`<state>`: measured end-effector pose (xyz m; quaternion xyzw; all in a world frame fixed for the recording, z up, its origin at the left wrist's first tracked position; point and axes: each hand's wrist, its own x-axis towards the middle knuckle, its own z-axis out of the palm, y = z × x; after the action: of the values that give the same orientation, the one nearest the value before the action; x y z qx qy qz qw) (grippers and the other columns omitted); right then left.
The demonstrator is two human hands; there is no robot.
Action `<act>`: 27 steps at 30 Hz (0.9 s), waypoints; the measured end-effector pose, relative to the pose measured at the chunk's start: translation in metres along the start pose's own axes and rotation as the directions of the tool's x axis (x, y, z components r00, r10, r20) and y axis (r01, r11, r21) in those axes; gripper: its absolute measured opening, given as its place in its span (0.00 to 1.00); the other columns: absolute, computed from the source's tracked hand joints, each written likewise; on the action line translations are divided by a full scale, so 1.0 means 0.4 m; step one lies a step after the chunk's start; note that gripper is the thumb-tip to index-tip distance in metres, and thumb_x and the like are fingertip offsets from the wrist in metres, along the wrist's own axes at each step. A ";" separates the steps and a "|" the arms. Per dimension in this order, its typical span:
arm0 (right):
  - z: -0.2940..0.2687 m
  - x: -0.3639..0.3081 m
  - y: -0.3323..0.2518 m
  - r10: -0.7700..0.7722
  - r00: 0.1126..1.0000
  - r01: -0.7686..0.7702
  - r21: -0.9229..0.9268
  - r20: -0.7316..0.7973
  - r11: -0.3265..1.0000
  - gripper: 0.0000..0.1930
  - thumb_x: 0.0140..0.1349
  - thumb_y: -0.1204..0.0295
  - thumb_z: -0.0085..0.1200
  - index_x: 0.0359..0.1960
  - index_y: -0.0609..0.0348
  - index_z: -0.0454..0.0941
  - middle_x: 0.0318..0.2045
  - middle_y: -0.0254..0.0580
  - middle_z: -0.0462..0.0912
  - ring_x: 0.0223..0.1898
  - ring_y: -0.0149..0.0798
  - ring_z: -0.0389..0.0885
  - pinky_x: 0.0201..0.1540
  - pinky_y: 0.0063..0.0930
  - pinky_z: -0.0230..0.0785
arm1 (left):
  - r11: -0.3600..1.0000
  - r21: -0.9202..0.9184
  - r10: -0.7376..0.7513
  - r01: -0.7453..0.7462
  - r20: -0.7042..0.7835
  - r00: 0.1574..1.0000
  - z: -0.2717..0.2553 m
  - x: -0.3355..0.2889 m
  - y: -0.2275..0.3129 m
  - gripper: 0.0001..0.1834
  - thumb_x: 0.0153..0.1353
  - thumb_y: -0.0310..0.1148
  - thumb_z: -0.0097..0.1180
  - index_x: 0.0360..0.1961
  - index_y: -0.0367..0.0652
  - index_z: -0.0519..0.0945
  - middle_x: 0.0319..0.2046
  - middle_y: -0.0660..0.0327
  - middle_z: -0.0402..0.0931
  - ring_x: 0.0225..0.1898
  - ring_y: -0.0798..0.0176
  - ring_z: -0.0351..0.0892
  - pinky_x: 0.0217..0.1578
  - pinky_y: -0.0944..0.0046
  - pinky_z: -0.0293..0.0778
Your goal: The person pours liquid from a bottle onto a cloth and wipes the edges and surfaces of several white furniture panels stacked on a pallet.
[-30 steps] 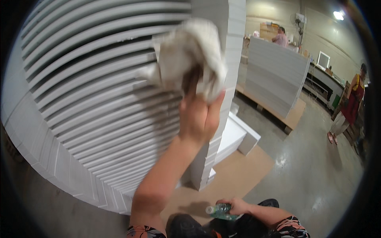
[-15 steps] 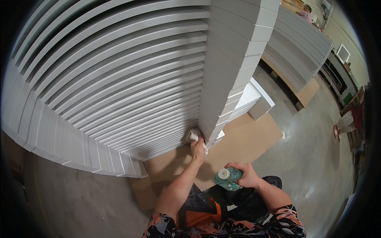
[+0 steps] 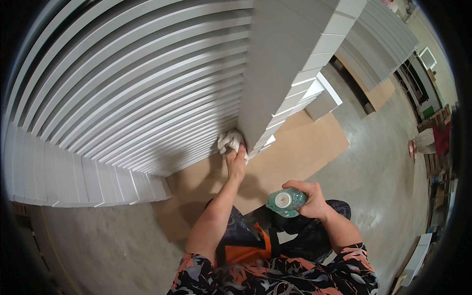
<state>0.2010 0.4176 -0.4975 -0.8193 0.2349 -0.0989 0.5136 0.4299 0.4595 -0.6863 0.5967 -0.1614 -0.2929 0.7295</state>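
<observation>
My left hand (image 3: 237, 161) is closed on a crumpled white cloth (image 3: 229, 141), pressing it into the low inner corner of a tall stack of white frame-like panels (image 3: 275, 69). Part of the cloth hides behind my fingers. My right hand (image 3: 310, 199) grips a translucent green plastic bottle (image 3: 286, 201) with a whitish cap, tilted so its top faces me. The bottle hangs above my knees, apart from the stack. The stack's slatted inner side (image 3: 162, 93) rises on the left.
Brown board (image 3: 314, 142) lies under the stack on the grey concrete floor (image 3: 373, 162). A smaller white piece (image 3: 324, 98) sits on the board behind the stack. Another panel stack (image 3: 378, 44) stands at the far right. A person's legs (image 3: 424, 141) show near wooden pallets at the right edge.
My view has shifted a little. The cloth, still in my left hand, has bunched differently in the corner. The bottle's cap has turned more toward me.
</observation>
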 end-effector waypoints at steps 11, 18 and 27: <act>0.006 -0.008 -0.009 -0.031 0.999 0.032 0.047 -0.021 0.998 0.28 0.41 0.83 0.65 0.50 0.56 0.80 0.40 0.44 0.85 0.42 0.36 0.84 0.48 0.26 0.73 | 0.964 -0.242 -0.125 0.111 -0.044 0.991 0.057 -0.014 -0.030 0.28 0.72 0.43 0.46 0.59 0.27 0.72 0.58 0.54 0.73 0.57 0.64 0.70 0.58 0.65 0.62; 0.003 0.008 -0.028 -0.084 0.996 0.086 0.091 -0.024 0.992 0.28 0.41 0.84 0.63 0.50 0.56 0.79 0.38 0.44 0.85 0.40 0.35 0.85 0.47 0.25 0.74 | 0.864 -0.500 0.024 -0.068 -0.093 0.995 0.043 0.026 0.188 0.28 0.72 0.44 0.47 0.64 0.33 0.66 0.55 0.53 0.74 0.55 0.60 0.73 0.58 0.60 0.67; -0.012 -0.026 0.013 -0.004 1.000 0.005 0.066 -0.009 0.998 0.27 0.42 0.84 0.63 0.48 0.56 0.79 0.39 0.45 0.85 0.42 0.37 0.85 0.46 0.26 0.75 | 0.864 0.464 -0.066 0.196 -0.281 0.957 -0.171 -0.071 -0.247 0.21 0.52 0.37 0.63 0.45 0.37 0.78 0.43 0.50 0.79 0.46 0.48 0.78 0.50 0.51 0.73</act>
<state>0.1887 0.4170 -0.4993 -0.8021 0.2319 -0.1113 0.5390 0.4248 0.5185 -0.7947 0.8034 -0.0934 -0.2126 0.5484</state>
